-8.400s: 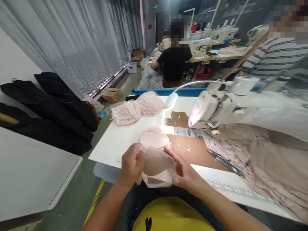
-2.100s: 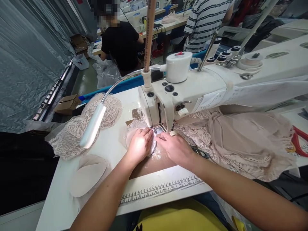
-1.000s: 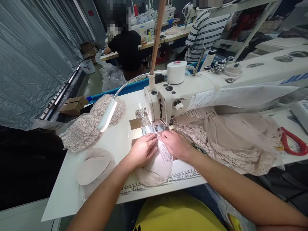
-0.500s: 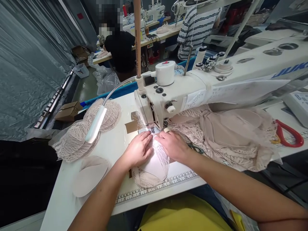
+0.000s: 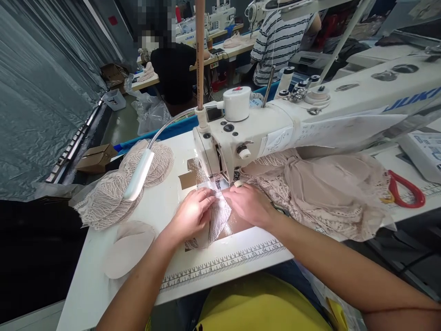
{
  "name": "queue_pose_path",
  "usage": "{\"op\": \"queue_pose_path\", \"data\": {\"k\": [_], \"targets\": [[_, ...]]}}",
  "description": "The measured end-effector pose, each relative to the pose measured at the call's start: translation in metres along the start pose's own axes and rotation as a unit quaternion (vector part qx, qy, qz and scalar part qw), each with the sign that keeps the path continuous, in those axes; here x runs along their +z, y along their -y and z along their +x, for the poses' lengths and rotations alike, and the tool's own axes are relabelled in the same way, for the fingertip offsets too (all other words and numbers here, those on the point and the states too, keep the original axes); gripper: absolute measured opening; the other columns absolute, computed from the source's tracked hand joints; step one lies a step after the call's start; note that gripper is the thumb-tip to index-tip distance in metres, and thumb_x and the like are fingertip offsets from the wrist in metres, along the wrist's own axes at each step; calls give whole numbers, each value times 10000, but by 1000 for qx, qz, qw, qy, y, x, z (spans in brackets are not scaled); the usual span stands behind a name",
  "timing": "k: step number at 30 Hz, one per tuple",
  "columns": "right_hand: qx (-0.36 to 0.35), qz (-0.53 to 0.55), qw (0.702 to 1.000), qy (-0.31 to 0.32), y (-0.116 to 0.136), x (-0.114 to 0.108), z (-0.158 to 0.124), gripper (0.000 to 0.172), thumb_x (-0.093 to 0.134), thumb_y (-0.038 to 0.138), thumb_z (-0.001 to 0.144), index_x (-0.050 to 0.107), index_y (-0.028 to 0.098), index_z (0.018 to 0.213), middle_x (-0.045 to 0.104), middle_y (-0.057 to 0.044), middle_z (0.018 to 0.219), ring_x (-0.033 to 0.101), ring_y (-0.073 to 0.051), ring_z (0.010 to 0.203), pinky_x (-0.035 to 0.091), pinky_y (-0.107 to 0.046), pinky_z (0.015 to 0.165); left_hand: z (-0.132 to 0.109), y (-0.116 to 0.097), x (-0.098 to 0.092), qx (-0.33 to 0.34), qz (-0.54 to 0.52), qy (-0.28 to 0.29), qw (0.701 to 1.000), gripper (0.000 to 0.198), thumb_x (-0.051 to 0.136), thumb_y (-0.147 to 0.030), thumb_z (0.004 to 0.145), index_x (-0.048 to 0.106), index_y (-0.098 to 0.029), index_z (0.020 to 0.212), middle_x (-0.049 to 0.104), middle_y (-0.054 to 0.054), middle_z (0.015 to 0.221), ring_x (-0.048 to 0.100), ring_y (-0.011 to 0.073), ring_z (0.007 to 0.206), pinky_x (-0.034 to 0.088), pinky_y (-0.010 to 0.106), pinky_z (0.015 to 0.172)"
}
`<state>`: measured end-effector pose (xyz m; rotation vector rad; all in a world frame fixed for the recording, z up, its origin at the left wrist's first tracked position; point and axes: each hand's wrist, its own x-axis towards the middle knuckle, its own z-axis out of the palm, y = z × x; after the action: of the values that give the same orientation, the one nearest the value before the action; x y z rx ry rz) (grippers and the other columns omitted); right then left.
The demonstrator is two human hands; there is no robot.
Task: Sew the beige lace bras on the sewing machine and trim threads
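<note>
Lace piece (image 5: 220, 216): since half a second ago its near end has drawn back off the ruler (image 5: 223, 265), and its loose part has shifted left; it lies over the brown sheet (image 5: 243, 224) on your bench (image 5: 165, 197), between your two hands, its far end at the needle, where glare hides the detail.
Carton (image 5: 96, 157): on the floor, out past the bench's far left corner.
Near stack (image 5: 108, 202): lace rounds, reaching over the bench's left edge.
Cup (image 5: 126, 257): smooth and beige, on sheer cloth, between the near stack and the bench's near left corner, just beside your left forearm.
Lamp (image 5: 139, 177): lit, on a bent neck from the machine, in front of the stacks as you see them.
Far stack (image 5: 156, 161): more lace rounds, touching the near one, toward the far left corner.
Black top (image 5: 175, 73): a person beyond your bench's far edge.
Left hand (image 5: 193, 211): fingers close together, pressing the piece down; you cannot tell whether the thumb pinches it.
Machine (image 5: 282, 124): its head stands above your fingertips.
Right hand (image 5: 250, 204): fingers gathered at the piece's right edge, just beside the needle; a pinch cannot be told.
Striped top (image 5: 279, 43): another person, past the far edge.
Pile (image 5: 337, 193): beige cloth and lace, right of your right hand, under the machine's arm.
Red loop (image 5: 409, 204): right of the pile, touching it.
</note>
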<state>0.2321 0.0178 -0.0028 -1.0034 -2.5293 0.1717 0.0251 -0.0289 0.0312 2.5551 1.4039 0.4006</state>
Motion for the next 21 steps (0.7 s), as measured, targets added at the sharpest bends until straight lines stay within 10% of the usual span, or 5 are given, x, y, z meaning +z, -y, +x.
{"op": "queue_pose_path", "data": {"k": [7,14,21], "targets": [[10,43,999,-11,-4,-11,-1,263,467,112,860,698,207,942,676,-35,836,574,-163,804,419,-259,716,-8,-26,14,-51,28,-16,998,213,442,-214,890,603,-171,757,597,68,740,532,209,736,431,355,678],[-24,87,990,112,11,-42,-16,234,482,173,868,687,201,977,665,-39,853,592,-164,801,418,-262,679,-15,-16,18,-54,-43,-48,996,176,416,-187,891,538,-180,764,583,55,735,519,193,724,422,334,678],[-85,62,989,109,27,-22,-37,261,468,121,858,649,177,1037,634,-67,877,544,-181,819,382,-287,704,-15,-16,19,-19,-11,-19,1000,172,482,-274,879,588,-176,784,602,68,762,519,207,751,415,346,684]]}}
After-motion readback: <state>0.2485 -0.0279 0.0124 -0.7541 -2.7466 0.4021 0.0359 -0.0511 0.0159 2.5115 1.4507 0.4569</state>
